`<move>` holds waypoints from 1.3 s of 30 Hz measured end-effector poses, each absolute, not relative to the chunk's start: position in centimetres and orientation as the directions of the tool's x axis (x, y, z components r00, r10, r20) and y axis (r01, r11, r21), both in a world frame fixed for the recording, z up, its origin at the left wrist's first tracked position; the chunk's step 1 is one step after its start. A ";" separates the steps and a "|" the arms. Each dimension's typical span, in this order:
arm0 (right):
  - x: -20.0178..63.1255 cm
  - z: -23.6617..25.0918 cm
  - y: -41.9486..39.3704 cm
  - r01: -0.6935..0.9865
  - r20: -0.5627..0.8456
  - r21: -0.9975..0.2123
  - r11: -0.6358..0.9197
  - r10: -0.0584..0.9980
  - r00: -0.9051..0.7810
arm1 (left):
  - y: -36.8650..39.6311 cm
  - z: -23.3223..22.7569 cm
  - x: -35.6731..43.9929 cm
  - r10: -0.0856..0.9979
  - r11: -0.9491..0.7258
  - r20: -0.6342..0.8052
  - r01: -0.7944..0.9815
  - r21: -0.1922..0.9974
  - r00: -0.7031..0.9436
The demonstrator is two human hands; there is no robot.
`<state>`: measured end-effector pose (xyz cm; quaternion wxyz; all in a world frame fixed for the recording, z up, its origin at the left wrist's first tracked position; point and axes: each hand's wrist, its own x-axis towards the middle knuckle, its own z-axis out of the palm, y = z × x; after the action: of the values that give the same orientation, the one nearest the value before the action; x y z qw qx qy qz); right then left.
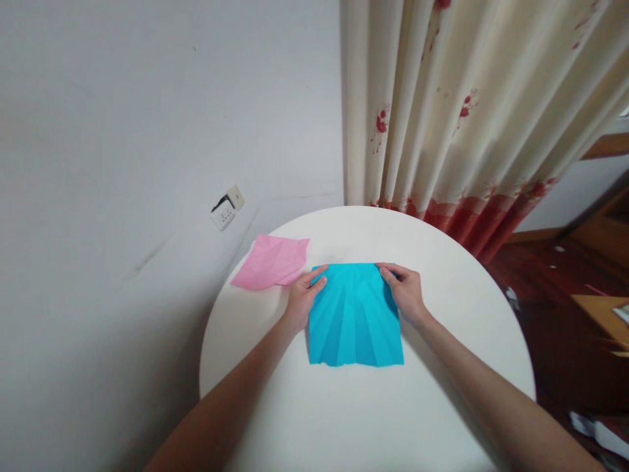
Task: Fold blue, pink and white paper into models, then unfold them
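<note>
— Between our two hands, what did the head camera show?

— We had a blue sheet of paper (354,318), creased in a fan of folds, lying flat on the round white table (442,393). Our left hand (303,296) pinched its far left corner, thumb and fingers closed on the edge. Our right hand (405,288) was closed the same way on the far right corner.

— And the rest of the sheet?

— It ran from our grips back toward us, its near edge free and untouched.

— Anything beside the grips?

— Just outside our left hand lay a pink sheet of paper (272,262), also creased, its near corner just beside our knuckles; we could not tell whether it touched the blue one. Beyond our hands stood a pale wall with a socket (227,207), and past our right hand hung a cream curtain with red flowers (466,111).
</note>
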<state>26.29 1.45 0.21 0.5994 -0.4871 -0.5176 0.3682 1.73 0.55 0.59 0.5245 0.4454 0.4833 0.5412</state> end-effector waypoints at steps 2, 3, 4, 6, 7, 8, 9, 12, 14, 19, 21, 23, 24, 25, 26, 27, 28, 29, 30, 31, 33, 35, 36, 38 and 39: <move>26.3 0.2 1.4 0.064 0.269 -0.963 0.261 0.943 0.197 | 0.7 0.5 1.6 0.998 0.003 -0.010 -0.114 0.993 -0.062; 26.3 0.1 1.4 0.067 0.272 -0.962 0.264 0.942 0.196 | 0.7 0.5 1.5 0.998 -0.015 0.008 -0.098 0.995 -0.070; 26.3 0.1 1.4 0.073 0.277 -0.961 0.268 0.941 0.194 | 0.8 0.5 1.4 0.997 -0.035 0.029 -0.083 0.996 -0.075; 26.3 0.0 1.4 0.102 0.289 -0.957 0.273 0.936 0.199 | 0.9 0.6 1.1 0.996 -0.069 0.066 -0.054 0.996 -0.065; 26.3 0.0 1.3 0.123 0.294 -0.954 0.273 0.932 0.210 | 0.9 0.6 1.1 0.996 -0.081 0.080 -0.037 0.996 -0.048; 26.4 -0.1 1.3 0.146 0.300 -0.951 0.272 0.928 0.223 | 0.9 0.6 1.0 0.996 -0.091 0.091 -0.018 0.996 -0.028; 26.4 0.0 1.3 0.168 0.305 -0.948 0.270 0.922 0.237 | 1.0 0.6 0.9 0.995 -0.098 0.098 0.002 0.995 -0.007; 26.5 0.1 1.2 0.221 0.328 -0.936 0.275 0.908 0.259 | 1.1 0.5 0.8 0.993 -0.114 0.112 0.057 0.992 0.031; 26.5 0.2 1.2 0.231 0.335 -0.932 0.279 0.907 0.256 | 1.2 0.4 0.8 0.993 -0.120 0.118 0.085 0.989 0.031; 26.7 -0.2 1.4 0.218 0.303 -0.942 0.256 0.928 0.218 | 1.2 0.0 1.0 0.991 -0.127 0.119 0.167 0.978 0.057; 26.7 -0.6 1.5 0.205 0.281 -0.949 0.241 0.939 0.196 | 1.1 0.3 1.0 0.989 -0.146 0.137 0.203 0.968 0.060; 26.7 -1.0 1.7 0.169 0.245 -0.962 0.216 0.953 0.176 | 1.1 1.1 0.7 0.984 -0.178 0.170 0.253 0.951 0.053; 26.7 -1.2 1.8 0.144 0.227 -0.968 0.204 0.960 0.165 | 1.3 1.8 0.3 0.981 -0.194 0.188 0.279 0.941 0.048; 26.7 -1.4 1.9 0.119 0.213 -0.973 0.196 0.966 0.150 | 1.6 2.6 -0.2 0.978 -0.206 0.201 0.297 0.932 0.046; 26.6 -1.6 2.0 0.099 0.203 -0.977 0.191 0.970 0.131 | 2.0 3.6 -1.0 0.977 -0.211 0.207 0.292 0.933 0.043; 26.5 -1.7 2.1 0.085 0.200 -0.978 0.191 0.973 0.112 | 2.6 4.6 -1.9 0.978 -0.206 0.200 0.271 0.940 0.051; 26.5 -1.8 2.1 0.077 0.199 -0.978 0.192 0.975 0.096 | 3.3 5.6 -3.0 0.980 -0.200 0.194 0.243 0.949 0.050; 26.4 -1.8 2.2 0.075 0.200 -0.978 0.194 0.976 0.082 | 4.2 6.6 -4.2 0.982 -0.191 0.188 0.222 0.956 0.033; 26.3 -1.9 2.2 0.076 0.201 -0.978 0.195 0.977 0.071 | 5.2 7.4 -5.5 0.984 -0.179 0.180 0.214 0.960 0.017; 26.2 -2.0 2.2 0.079 0.201 -0.977 0.196 0.978 0.063 | 6.3 8.1 -7.0 0.981 -0.183 0.193 0.219 0.959 -0.025; 26.1 -2.0 2.2 0.088 0.203 -0.976 0.198 0.978 0.044 | 8.4 8.6 -9.9 0.974 -0.195 0.216 0.248 0.949 -0.060; 26.1 -2.1 2.2 0.104 0.209 -0.973 0.205 0.978 0.026 | 10.2 8.3 -12.5 0.972 -0.181 0.218 0.316 0.931 -0.086; 26.0 -2.2 2.2 0.116 0.213 -0.971 0.209 0.977 0.017 | 11.0 7.9 -13.7 0.972 -0.156 0.212 0.392 0.907 -0.103; 26.0 -2.4 2.2 0.141 0.220 -0.966 0.218 0.975 0.001 | 12.1 7.0 -15.7 0.971 -0.078 0.206 0.656 0.750 -0.120; 26.0 -2.5 2.2 0.153 0.222 -0.963 0.220 0.975 -0.006 | 12.5 6.7 -16.4 0.969 -0.057 0.209 0.706 0.705 -0.131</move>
<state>26.03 2.23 -2.46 0.5156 -0.4806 -0.5868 0.3987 -16.42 12.52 6.70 0.1839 0.6331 0.6617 0.3571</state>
